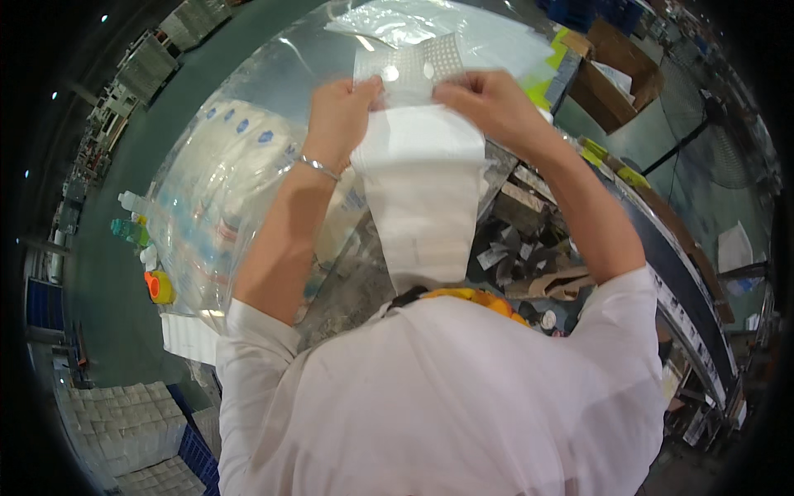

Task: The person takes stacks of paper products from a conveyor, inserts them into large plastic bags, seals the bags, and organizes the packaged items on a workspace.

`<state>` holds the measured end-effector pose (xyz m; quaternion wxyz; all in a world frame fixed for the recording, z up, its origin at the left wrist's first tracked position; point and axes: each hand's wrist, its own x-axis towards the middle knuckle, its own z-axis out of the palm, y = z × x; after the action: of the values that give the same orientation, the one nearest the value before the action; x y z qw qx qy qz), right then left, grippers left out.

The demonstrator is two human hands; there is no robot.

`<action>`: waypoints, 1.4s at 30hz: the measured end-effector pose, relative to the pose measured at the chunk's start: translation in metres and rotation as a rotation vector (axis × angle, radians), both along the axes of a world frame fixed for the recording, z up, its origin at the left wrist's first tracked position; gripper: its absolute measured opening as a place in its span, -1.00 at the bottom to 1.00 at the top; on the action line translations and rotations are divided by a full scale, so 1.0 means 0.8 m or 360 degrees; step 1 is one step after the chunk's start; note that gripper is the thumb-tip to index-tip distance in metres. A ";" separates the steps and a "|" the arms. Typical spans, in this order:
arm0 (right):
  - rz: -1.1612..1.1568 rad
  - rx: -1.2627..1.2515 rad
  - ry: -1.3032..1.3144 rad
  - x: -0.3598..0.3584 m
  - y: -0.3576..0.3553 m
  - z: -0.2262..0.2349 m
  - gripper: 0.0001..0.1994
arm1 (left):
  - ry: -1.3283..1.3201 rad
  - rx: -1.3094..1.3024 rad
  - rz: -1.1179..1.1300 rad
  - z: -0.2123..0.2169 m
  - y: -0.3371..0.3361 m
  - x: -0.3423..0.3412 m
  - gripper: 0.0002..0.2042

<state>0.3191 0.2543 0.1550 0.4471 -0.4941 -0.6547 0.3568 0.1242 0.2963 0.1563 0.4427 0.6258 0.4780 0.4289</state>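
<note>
Pinching a dotted strip (411,63) at its sides, blurred left hand (341,114) and right hand (488,101) have closed grips, apparently set apart to spread it flat beyond the white pad (422,194), toward the bench's (289,64) far edge; a clear bag (217,186) lines the left edge

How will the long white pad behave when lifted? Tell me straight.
Probably floppy: soft creases cross the long white pad. Likely light for its size: it looks thin, and the left hand and right hand seem to pinch only its far end. Unlikely to roll, being spread out lengthwise.
</note>
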 end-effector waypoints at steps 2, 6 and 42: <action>0.0136 0.0144 -0.0222 0.000 -0.016 -0.009 -0.43 | -0.0226 0.0148 0.0017 -0.016 0.011 -0.004 -0.76; 0.0015 0.0066 0.0043 0.005 -0.032 -0.041 -0.35 | -0.0392 0.0295 0.0046 -0.049 -0.022 0.014 -0.76; -0.0243 0.0293 0.0281 -0.005 -0.065 -0.048 -0.72 | -0.0450 0.0363 -0.0161 -0.054 -0.060 0.015 -0.82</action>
<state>0.3149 0.2025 0.1168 0.5722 -0.4660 -0.6033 0.3024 0.1359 0.2481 0.1130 0.4526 0.6286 0.3272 0.5413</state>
